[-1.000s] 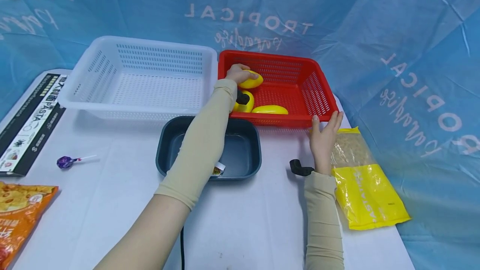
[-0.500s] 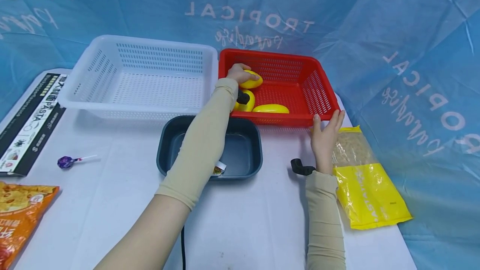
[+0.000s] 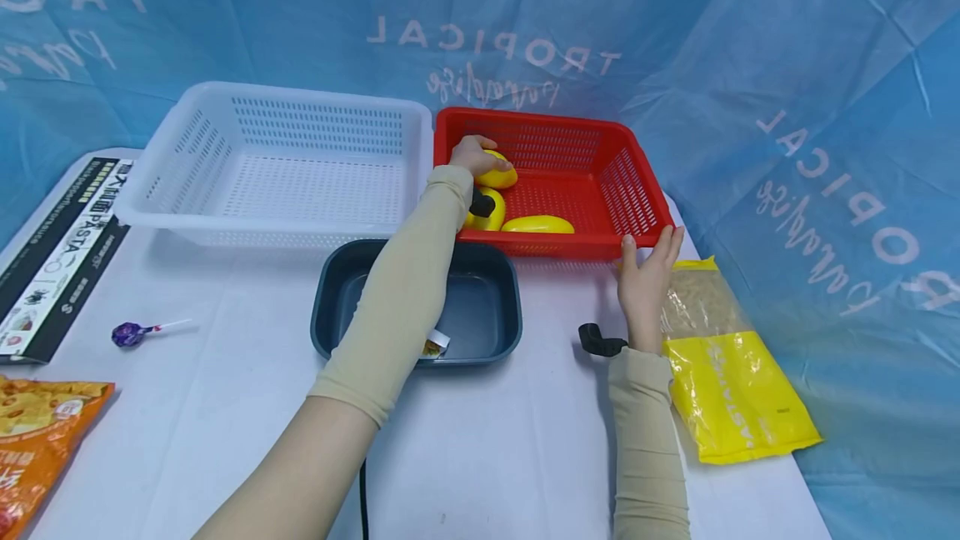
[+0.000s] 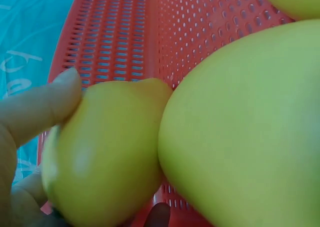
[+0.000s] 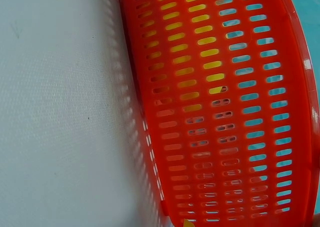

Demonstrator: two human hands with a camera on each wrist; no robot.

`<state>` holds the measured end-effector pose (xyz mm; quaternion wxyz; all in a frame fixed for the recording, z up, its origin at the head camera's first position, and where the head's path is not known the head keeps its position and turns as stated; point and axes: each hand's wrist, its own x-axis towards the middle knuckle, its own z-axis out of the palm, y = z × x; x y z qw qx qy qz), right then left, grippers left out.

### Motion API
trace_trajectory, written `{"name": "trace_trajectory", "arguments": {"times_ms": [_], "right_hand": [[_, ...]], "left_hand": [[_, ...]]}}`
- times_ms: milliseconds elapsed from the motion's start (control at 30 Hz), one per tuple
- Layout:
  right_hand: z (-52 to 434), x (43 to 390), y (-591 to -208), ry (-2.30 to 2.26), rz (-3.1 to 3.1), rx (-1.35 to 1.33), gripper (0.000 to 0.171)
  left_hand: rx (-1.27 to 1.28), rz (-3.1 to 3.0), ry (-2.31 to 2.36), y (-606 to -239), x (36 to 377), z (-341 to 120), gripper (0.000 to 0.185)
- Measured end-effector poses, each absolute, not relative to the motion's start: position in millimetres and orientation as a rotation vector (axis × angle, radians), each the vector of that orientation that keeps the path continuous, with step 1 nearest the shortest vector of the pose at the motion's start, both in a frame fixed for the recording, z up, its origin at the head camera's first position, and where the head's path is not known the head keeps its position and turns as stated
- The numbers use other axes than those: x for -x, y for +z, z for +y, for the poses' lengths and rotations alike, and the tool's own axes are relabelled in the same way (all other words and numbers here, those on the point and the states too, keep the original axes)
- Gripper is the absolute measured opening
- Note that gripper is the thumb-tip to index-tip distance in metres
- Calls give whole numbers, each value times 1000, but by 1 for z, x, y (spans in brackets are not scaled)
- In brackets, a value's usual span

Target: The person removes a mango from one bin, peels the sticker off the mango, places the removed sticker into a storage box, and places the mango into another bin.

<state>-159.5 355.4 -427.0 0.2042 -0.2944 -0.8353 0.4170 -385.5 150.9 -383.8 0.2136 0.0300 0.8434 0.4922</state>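
Note:
In the head view, my left hand [image 3: 472, 155] reaches into the left end of the red basket [image 3: 555, 250]. It grips a smooth, lemon-like yellow fruit [image 3: 498, 173], partly covered by the fingers. The left wrist view shows thumb and fingers around this fruit [image 4: 107, 152], which has a blunt nub and lies against a larger-looking yellow fruit [image 4: 245, 127]. A longer yellow fruit [image 3: 538, 224] lies along the basket's front wall. My right hand [image 3: 645, 286] touches the basket's front right corner with thumb and fingers spread and fairly straight. Its wrist view shows mostly slotted basket wall [image 5: 200, 147].
A white basket [image 3: 277, 227] stands left of the red one. In front sits a dark rectangular pan [image 3: 483, 307] with a small packet [image 3: 436, 343]. A yellow pasta bag [image 3: 738, 390], a lollipop [image 3: 129, 334], an orange snack bag [image 3: 45, 432] and a pasta box [image 3: 67, 265] lie around.
The whole head view has shifted slightly downward. My left hand and its fruit sit marginally lower within the red basket. The right hand stays at the corner.

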Motion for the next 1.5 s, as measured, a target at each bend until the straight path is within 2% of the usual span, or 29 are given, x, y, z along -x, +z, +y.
{"name": "trace_trajectory", "arguments": {"times_ms": [900,1267,1500], "right_hand": [[354,160,-429,1175,-2322,800,78],[354,159,-429,1177,-2322,813,79],[355,159,-429,1171,-2324,821,79]], "left_hand": [[-233,2529,1110,-389,388,150,39],[-429,2585,841,-385,384,152,46],[-431,2565,874,-383,382,153,50]]}}
